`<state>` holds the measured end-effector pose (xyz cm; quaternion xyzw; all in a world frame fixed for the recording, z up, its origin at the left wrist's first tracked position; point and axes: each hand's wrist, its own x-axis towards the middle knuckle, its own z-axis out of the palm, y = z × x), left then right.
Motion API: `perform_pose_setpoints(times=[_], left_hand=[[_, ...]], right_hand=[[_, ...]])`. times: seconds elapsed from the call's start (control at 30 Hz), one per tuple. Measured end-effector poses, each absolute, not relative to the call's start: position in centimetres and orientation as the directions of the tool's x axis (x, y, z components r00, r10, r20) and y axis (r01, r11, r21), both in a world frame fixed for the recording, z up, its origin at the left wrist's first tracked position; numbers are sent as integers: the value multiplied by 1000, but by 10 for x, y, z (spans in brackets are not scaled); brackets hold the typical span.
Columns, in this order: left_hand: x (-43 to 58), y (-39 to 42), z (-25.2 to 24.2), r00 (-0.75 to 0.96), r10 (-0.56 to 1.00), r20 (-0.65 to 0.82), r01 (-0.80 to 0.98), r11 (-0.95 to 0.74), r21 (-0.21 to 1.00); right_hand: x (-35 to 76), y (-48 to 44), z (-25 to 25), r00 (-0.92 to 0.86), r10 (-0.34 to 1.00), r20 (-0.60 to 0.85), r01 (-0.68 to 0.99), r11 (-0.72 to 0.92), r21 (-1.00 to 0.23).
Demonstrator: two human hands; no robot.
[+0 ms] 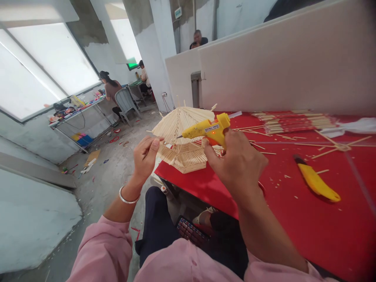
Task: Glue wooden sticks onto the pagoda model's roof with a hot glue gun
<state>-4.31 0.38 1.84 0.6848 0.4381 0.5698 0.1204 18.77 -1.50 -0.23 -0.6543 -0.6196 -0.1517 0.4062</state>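
Note:
A yellow hot glue gun [205, 129] is gripped in my right hand [236, 160], its small light glowing orange and its nozzle pointing left. Behind the gun stands a model building [190, 160] made of thin wooden sticks, with a sloped, many-sided roof [170, 123] over a wider base, at the table's left corner. The nozzle tip lies in front of the roof's lower edge; whether it touches I cannot tell. My left hand [146, 154] is closed in a pinch at the model's left side. What its fingertips hold, if anything, is too small to make out.
On the red table [282, 227] lie a yellow-handled utility knife [319, 182], bundled sticks [296, 123], crossed loose sticks [340, 147] and scraps. A pale board [264, 66] rises behind. People sit farther off, one near a grey chair [126, 103].

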Motion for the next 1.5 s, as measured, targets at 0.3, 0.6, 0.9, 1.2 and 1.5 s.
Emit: perform_pose_setpoints(times=[0.3, 0.6, 0.9, 1.2, 1.5], left_hand=[[-33, -46, -40, -161, 986, 46, -469, -117, 875], [-2, -67, -89, 66, 957, -282, -747, 235, 622], [-32, -80, -94, 126, 976, -177, -772, 208, 601], [-64, -81, -107, -2, 999, -49, -676, 34, 736], [-70, -76, -121, -100, 986, -135, -702, 26, 712]], right_hand=[[195, -24, -9, 305, 612, 730, 898, 70, -434], [200, -59, -28, 458, 706, 539, 765, -5, -644], [191, -81, -25, 486, 693, 532, 788, -85, -609], [171, -102, -5, 451, 699, 555, 824, -87, -559], [171, -111, -10, 457, 737, 498, 783, -68, -618]])
